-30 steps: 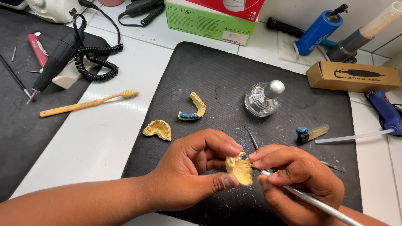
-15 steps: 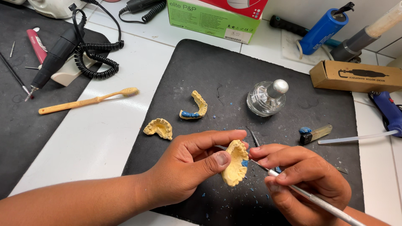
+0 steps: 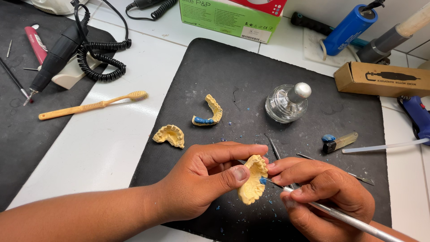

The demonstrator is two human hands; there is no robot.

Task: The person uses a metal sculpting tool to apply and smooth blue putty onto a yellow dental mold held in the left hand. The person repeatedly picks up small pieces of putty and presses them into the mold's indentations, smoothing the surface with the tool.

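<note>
The left hand (image 3: pixel 204 179) holds a yellow plaster dental cast (image 3: pixel 253 180) above the black mat (image 3: pixel 233 80), near the mat's front edge. Its fingers are closed on the cast, thumb pressed on the near face and forefinger laid over the top rim. The right hand (image 3: pixel 324 195) is closed in a pen grip around a slim metal instrument (image 3: pixel 340 216), whose blue-smeared tip touches the cast's right side.

Handling judgement: the cast looks rigid, light for one hand, and brittle; the thin tooth ridges would likely chip under pressure or a drop. The dry, matt surface should give good friction. Safest hold appears to be across the thick base and outer flanks, as now, clear of the teeth.

Two further casts lie on the mat: a plain one (image 3: pixel 170 135) by its left edge and an arch carrying blue wax (image 3: pixel 208 111) just beyond. A glass burner with a metal cap (image 3: pixel 287 103) stands well apart. Blue crumbs dot the mat. A toothbrush (image 3: pixel 92 105) lies on the white tabletop (image 3: pixel 112 148).
</note>
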